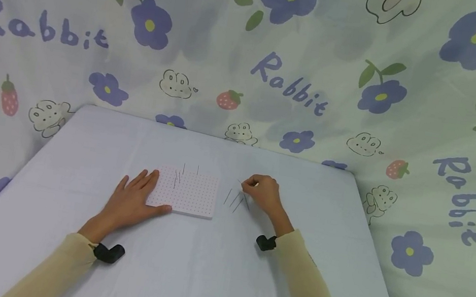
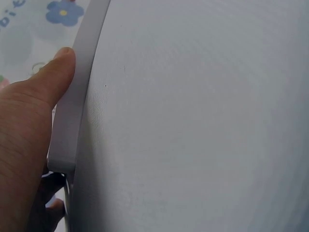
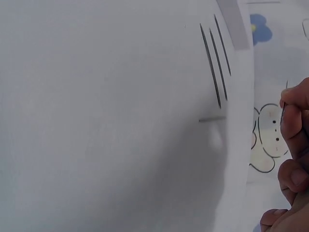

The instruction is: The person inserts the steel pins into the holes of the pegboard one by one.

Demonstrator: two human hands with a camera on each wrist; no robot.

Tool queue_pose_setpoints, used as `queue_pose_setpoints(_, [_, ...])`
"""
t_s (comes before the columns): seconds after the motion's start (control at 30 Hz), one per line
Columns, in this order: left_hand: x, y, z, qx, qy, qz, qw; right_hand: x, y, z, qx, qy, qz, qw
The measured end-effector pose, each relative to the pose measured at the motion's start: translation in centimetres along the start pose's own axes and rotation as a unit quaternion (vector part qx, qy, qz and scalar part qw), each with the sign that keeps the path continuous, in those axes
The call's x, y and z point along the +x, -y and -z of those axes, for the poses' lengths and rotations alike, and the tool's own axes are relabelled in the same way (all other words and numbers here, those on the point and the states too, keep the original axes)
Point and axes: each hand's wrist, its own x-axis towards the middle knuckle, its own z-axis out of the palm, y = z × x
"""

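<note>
A white board (image 1: 198,196) printed with a grid of small dots lies on the table, and several thin dark needles (image 1: 183,168) stand in its back left part. My left hand (image 1: 130,203) rests at the board's left side, fingers extended along the left edge and thumb on the front edge. In the left wrist view the thumb (image 2: 60,72) lies against the board's side (image 2: 83,72). To the right of the board, my right hand (image 1: 262,192) pinches one needle (image 3: 283,113) between thumb and forefinger, raised over the table. Below it lie several loose needles (image 3: 210,67).
The white-covered table (image 1: 209,277) ends at the back against a hanging cloth (image 1: 215,53) with flowers, rabbits and lettering. Each wrist wears a small black camera (image 1: 109,253).
</note>
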Motion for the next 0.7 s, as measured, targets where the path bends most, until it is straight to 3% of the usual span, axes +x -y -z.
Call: queue_pose_setpoints(0.7, [-0.1,-0.1,0.1,0.005,-0.001,0.003,1.0,1.0,3.0,-2.5,0.046,0.012,0.007,0.9989])
